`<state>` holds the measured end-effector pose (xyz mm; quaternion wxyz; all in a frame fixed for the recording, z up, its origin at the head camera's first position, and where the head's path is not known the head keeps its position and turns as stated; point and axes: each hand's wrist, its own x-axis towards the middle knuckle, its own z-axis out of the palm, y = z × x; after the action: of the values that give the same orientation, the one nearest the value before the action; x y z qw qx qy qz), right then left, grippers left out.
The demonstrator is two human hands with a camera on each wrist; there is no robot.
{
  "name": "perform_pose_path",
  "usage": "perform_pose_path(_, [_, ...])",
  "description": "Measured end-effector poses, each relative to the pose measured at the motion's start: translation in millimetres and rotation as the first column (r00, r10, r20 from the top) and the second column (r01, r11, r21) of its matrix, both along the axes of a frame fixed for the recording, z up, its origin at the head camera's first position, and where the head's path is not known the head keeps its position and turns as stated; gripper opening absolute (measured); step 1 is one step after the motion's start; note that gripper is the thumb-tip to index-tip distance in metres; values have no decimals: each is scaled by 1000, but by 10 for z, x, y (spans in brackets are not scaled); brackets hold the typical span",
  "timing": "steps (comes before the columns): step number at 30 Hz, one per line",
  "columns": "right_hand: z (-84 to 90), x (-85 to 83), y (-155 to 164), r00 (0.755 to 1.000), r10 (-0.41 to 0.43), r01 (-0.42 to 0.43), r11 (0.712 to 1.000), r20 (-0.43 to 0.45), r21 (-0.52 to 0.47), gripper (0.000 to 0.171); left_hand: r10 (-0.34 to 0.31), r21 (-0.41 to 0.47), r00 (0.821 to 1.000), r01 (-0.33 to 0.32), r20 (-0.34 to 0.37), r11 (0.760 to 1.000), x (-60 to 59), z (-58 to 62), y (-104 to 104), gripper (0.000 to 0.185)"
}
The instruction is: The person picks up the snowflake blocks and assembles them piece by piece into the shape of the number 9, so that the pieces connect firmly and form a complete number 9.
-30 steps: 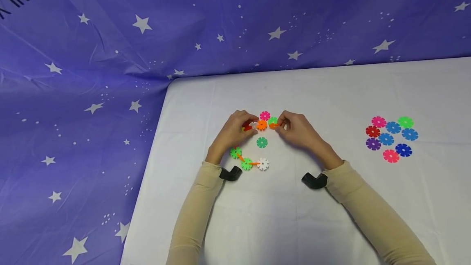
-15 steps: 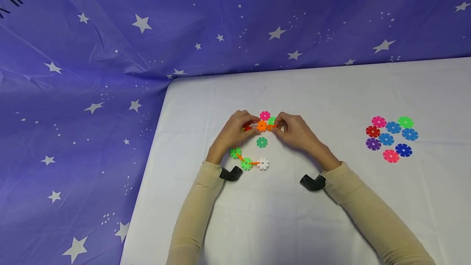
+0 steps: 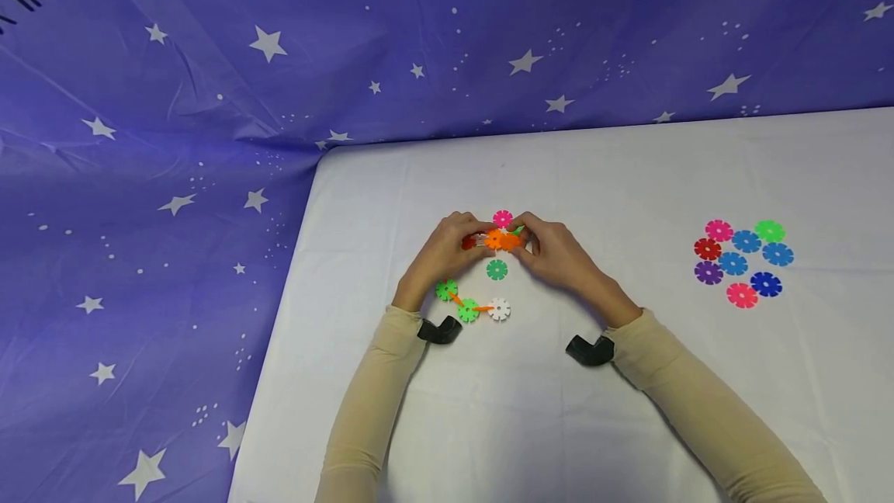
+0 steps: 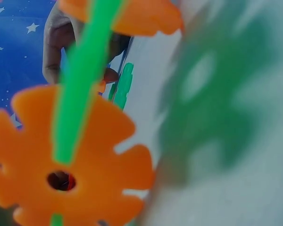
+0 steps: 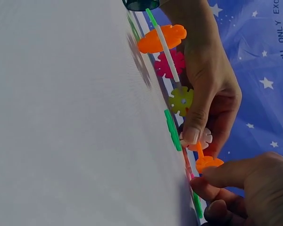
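We held a small chain of flat, notched plastic flower discs (image 3: 494, 239) between both hands at the middle of the head view, just above the white cloth-covered surface (image 3: 628, 425). Our left hand (image 3: 447, 248) pinched the chain's left end, fingers curled round a red disc and a pale one; our right hand (image 3: 555, 251) pinched the right end, its grip closed on an orange disc slotted beside a bright green one. The chain's long axis ran left to right across the frame, straight between the two grips, so each hand lay equally near its own end, and the fingertips nearly met over the orange centre disc.

A pink plastic disc (image 3: 503, 219) lay just above the chain, touching or almost touching it; we could not tell which. A dark green plastic disc (image 3: 497, 269) lay flat just below, apart from both hands. Lower left of that, near the left wrist, sat a second linked piece of two light green discs, orange connectors and a white disc (image 3: 475, 305).

At the right of the frame, well apart from the hands, a loose cluster of pink, blue, red, purple and green discs (image 3: 742, 262) lay on the surface. No container showed anywhere.
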<state>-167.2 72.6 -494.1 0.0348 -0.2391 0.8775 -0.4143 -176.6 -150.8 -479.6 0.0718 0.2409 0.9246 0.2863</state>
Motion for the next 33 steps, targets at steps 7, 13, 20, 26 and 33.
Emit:
perform_pose_path(7, [-21,7,-8,997,13,-12,1000,-82,15,26,7,17,999,-6,-33,1000,-10,-21,12,36])
perform_pose_path(13, [2,7,-3,998,34,-32,999,-56,34,26,16,9,999,-15,-45,1000,-14,-25,21,36])
perform_pose_path(20, [-14,2,6,996,85,-85,996,1,-21,22,14,26,999,-13,-40,1000,-7,-48,16,37])
perform_pose_path(26, [-27,1,24,994,101,-100,995,42,-13,27,3,60,1000,-4,3,998,-9,-58,5,41])
perform_pose_path(33, [-29,-7,17,995,96,-95,995,16,-22,28,-8,99,999,4,41,995,-12,-65,2,35])
